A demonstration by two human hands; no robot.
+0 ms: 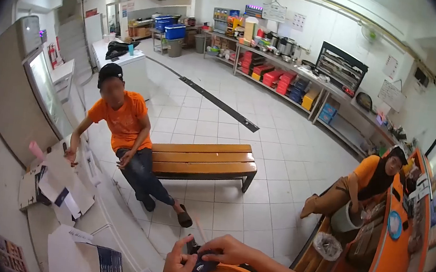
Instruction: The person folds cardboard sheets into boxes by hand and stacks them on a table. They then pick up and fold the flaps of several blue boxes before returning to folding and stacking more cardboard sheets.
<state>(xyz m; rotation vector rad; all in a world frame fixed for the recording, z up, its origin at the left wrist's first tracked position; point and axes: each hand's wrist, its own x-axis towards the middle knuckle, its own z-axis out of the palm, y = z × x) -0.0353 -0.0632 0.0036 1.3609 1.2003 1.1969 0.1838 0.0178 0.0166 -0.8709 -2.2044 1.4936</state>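
Note:
At the bottom centre, close to the orange shirt, my left hand point(180, 263) and my right hand point(228, 251) are together around a small dark object point(204, 266) with a light mark on it. My right hand's fingers are curled over its top from the right. The thumb and bent fingers of my left hand meet at its left side, with the index finger raised. A thin pale strip point(201, 233) rises above the hands; what it is cannot be made out.
A person in orange sits on a wooden bench point(201, 161). Another crouches at the right with hands in a grey bucket point(347, 218). Boxes and papers point(67, 186) lie on the left counter. Metal shelves point(311, 74) line the back wall. A black strip point(221, 106) crosses the floor.

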